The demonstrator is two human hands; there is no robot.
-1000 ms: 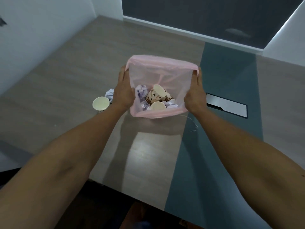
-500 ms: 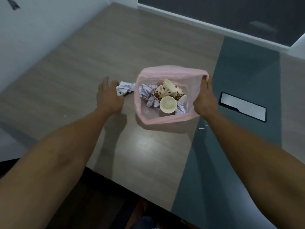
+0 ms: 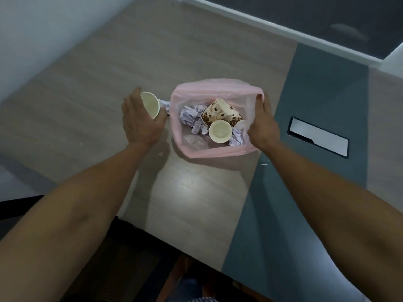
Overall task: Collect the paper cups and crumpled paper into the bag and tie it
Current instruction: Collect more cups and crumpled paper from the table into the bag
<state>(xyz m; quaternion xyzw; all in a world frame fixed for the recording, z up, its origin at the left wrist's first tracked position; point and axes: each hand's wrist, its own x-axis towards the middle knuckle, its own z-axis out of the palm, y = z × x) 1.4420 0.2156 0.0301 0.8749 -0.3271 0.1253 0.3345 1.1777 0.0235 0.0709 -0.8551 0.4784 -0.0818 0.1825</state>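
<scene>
We see the desk (image 3: pixel 196 62), wood-grain with a grey-blue band running down its right side, filling most of the view. Sunk in that band at 3 o'clock is a flat silvery panel (image 3: pixel 318 137).

At the centre stands the pink bag (image 3: pixel 216 89), thin and see-through, mouth wide open and upward. Our right hand (image 3: pixel 262 127) is at the bag's 3 o'clock edge; its grip pinches the rim there, fingers curled over the plastic.

Inside the bag lie several crumpled paper balls (image 3: pixel 189 115), pale lilac, mostly at 9 o'clock and along the bottom at 5 o'clock. Among them are bean-print cups (image 3: pixel 214 113) lying on their sides at 12 to 2 o'clock, and one plain cup (image 3: pixel 220 131) mouth up near the middle.

Our left hand (image 3: pixel 139 124) is at 9 o'clock of the bag, just beside it. Its grip is closed round a paper cup (image 3: pixel 150 104), tilted, open mouth facing us, cream inside. The outside of this cup is hidden by the fingers.

Between that cup and the bag, a loose crumpled paper (image 3: pixel 165 105) rests on the desk, touching or nearly touching the bag wall; we cannot tell which.
</scene>
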